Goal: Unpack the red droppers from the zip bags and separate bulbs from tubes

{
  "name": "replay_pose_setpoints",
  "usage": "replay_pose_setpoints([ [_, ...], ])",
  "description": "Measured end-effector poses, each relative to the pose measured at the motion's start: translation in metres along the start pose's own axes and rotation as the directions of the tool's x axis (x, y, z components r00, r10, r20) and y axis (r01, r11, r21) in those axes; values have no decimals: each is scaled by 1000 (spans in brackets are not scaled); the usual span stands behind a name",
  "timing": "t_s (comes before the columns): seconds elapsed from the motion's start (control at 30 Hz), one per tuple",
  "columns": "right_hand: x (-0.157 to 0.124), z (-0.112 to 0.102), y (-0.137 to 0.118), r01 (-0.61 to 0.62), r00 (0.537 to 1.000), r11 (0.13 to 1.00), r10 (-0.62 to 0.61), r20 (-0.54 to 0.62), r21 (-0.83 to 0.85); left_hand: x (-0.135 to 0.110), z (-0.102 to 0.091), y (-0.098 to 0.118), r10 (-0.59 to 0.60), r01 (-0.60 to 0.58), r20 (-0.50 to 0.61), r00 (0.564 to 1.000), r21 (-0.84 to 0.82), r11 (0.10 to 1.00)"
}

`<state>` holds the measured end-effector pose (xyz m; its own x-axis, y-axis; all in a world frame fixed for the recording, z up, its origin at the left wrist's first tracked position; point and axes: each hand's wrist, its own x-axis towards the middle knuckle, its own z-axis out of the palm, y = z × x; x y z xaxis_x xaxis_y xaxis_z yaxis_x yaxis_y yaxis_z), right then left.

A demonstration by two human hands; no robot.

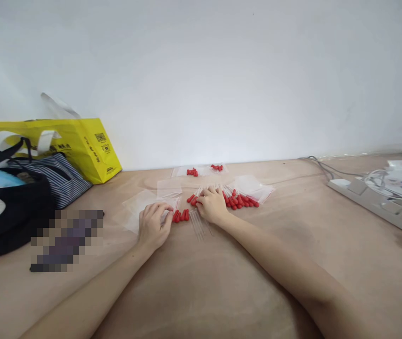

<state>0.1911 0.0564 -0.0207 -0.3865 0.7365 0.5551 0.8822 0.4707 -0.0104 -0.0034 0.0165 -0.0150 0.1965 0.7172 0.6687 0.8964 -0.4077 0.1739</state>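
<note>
Several glass droppers with red rubber bulbs (240, 201) lie in a pile in the middle of the table. My right hand (213, 205) is on the pile's left part with bent fingers, closed on a dropper by its red bulb; the fingertips partly hide it. My left hand (154, 223) rests over clear plastic bags (133, 207), its thumb and forefinger slightly apart and holding nothing I can see. Just right of it lies a small row of droppers, red bulbs (180, 216) away from me and glass tubes (197, 226) nearby.
Bagged red bulbs (192, 173) lie near the wall, and another clear bag (253, 187) is behind the pile. At the left stand a yellow bag (98, 150), a striped pouch (57, 176) and a black bag (20, 216). A grey cardboard tray (366, 200) with cables is at the right.
</note>
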Motion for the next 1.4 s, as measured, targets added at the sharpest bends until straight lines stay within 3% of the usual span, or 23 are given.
replay_pose_setpoints([
  [0.1, -3, 5, 4, 60, 992, 998, -62, -114, -27, -1, 0, 4, 15, -16, -21, 1000, -53, 998],
  [0.17, -9, 3, 5, 78, 970, 996, -83, -228, -31, -3, 1, 10, 9, -6, 21, 1000, -156, 988],
  [0.33, -39, -21, 2, 211, 875, 977, -201, -441, -27, -9, -2, 41, -1, 145, 315, 949, -437, 888],
  [0.47, -70, -37, 1, 303, 856, 952, -291, -426, -41, -7, 2, 72, 60, 311, 465, 883, -676, 668],
  [0.57, -80, -40, 3, 342, 876, 939, -330, -352, -31, -4, 13, 89, -10, 491, 551, 835, -736, 465],
  [0.63, -81, -39, 5, 355, 886, 935, -339, -316, -7, -3, 19, 91, -70, 542, 572, 817, -723, 428],
  [0.7, -82, -40, 9, 346, 893, 938, -326, -311, 10, -2, 20, 85, -85, 461, 500, 862, -702, 543],
  [0.8, -84, -43, 19, 307, 895, 952, -288, -342, 4, -3, 14, 68, 60, 101, 270, 961, -544, 833],
  [0.9, -86, -47, 28, 272, 902, 962, -264, -342, -26, -6, 8, 54, 308, -260, 96, 947, -337, 905],
  [0.97, -84, -46, 31, 269, 903, 963, -264, -340, -34, -8, 6, 50, 411, -387, 55, 910, -241, 890],
  [1.07, -81, -43, 29, 249, 904, 969, -232, -360, 0, -8, 8, 49, 464, -455, 47, 885, -130, 881],
  [1.2, -82, -41, 27, 87, 913, 996, -66, -403, 34, -6, 10, 50, 477, -474, 20, 879, -73, 877],
  [1.4, -78, -40, 26, 293, 918, 956, -288, -273, -26, -5, 12, 51, 522, -522, 8, 853, -26, 853],
])
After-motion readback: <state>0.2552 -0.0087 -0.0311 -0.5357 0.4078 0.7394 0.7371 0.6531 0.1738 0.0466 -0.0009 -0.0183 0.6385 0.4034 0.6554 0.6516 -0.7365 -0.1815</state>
